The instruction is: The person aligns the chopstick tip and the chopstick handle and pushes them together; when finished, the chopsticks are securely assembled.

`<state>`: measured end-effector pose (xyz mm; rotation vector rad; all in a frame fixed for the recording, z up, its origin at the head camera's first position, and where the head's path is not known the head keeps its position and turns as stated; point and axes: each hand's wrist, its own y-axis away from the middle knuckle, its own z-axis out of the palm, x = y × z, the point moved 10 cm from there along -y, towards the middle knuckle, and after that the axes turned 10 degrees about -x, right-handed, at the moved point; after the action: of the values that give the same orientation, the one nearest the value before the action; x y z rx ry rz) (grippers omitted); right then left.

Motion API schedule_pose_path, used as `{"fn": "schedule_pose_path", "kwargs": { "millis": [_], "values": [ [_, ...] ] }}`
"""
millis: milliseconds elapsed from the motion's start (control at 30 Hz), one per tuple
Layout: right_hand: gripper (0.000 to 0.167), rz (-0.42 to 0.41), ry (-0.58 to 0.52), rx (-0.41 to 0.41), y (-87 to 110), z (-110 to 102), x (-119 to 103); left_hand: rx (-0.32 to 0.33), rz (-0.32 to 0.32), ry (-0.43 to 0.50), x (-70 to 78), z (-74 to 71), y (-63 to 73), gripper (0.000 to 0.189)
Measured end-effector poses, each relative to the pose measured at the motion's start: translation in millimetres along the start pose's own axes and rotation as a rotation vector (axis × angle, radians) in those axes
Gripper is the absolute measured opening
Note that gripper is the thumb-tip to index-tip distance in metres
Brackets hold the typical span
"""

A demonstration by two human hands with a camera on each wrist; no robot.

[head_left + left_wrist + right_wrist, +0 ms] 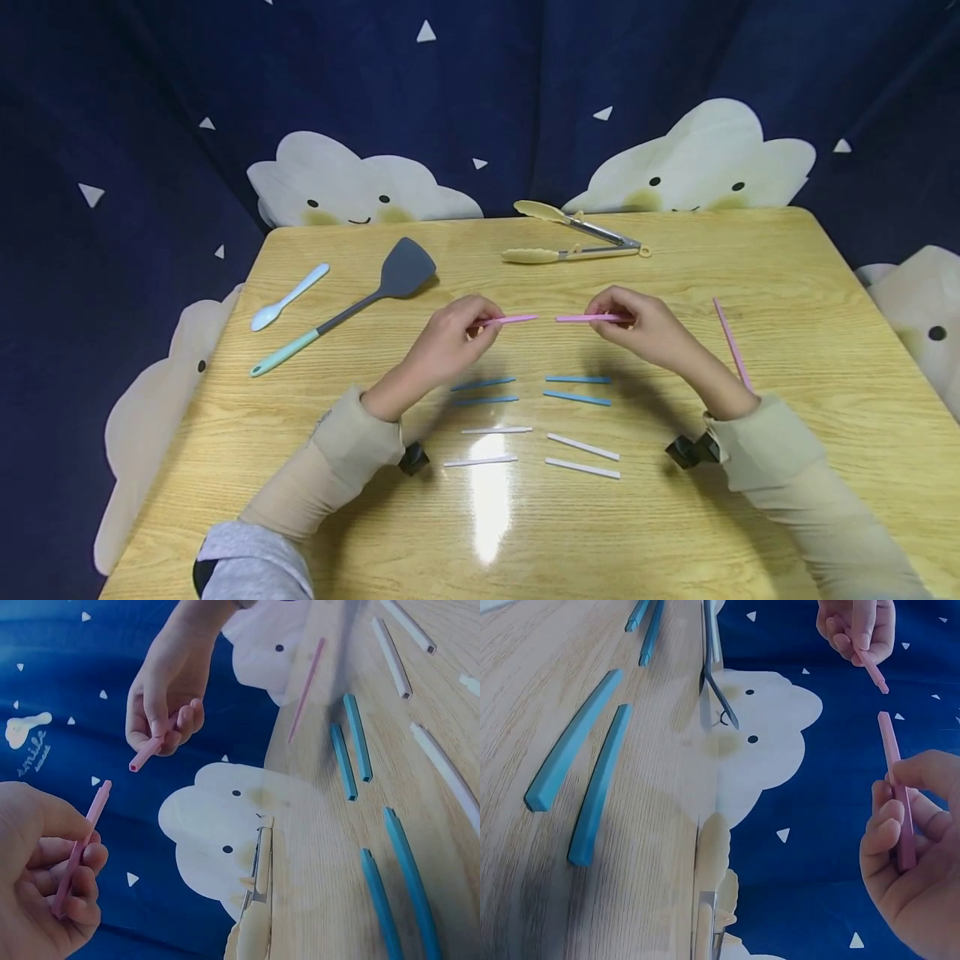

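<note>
My left hand [459, 337] pinches a short pink stick [85, 832] whose narrowed tip points right. Facing it, my right hand [637, 325] holds another pink stick [895, 780] with a hollow square end. A small gap separates the two ends, and both sticks are up above the table. Below the hands lie blue sticks [577, 398] in two pairs, left and right. Closer to me, white sticks [583, 468] lie in two similar pairs. One more pink stick [731, 343] rests on the table beyond my right wrist.
A spatula with a grey head [406, 268] and a light blue spoon [291, 297] lie at the left of the wooden table [825, 333]. Spread tongs [592, 250] with cream tips sit near the far edge. Behind hangs a dark blue curtain [510, 83] with clouds.
</note>
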<state>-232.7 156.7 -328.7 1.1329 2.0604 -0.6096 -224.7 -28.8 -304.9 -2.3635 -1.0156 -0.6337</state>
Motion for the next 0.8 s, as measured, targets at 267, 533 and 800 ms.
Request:
{"fn": "schedule_pose_path", "kwargs": {
  "millis": [267,533,800],
  "values": [
    [0.008,0.020,-0.034,0.006,1.8,1.5,-2.5,0.023,0.071,0.015,8.8,-0.7,2.2,0.007],
    [0.007,0.004,-0.039,0.004,1.7,4.1,-7.2,0.007,0.052,0.012,10.1,2.4,2.9,0.008],
    [0.006,-0.016,-0.035,-0.004,1.1,7.4,-8.9,0.012,0.039,-0.003,9.3,3.7,2.6,0.007]
  ]
}}
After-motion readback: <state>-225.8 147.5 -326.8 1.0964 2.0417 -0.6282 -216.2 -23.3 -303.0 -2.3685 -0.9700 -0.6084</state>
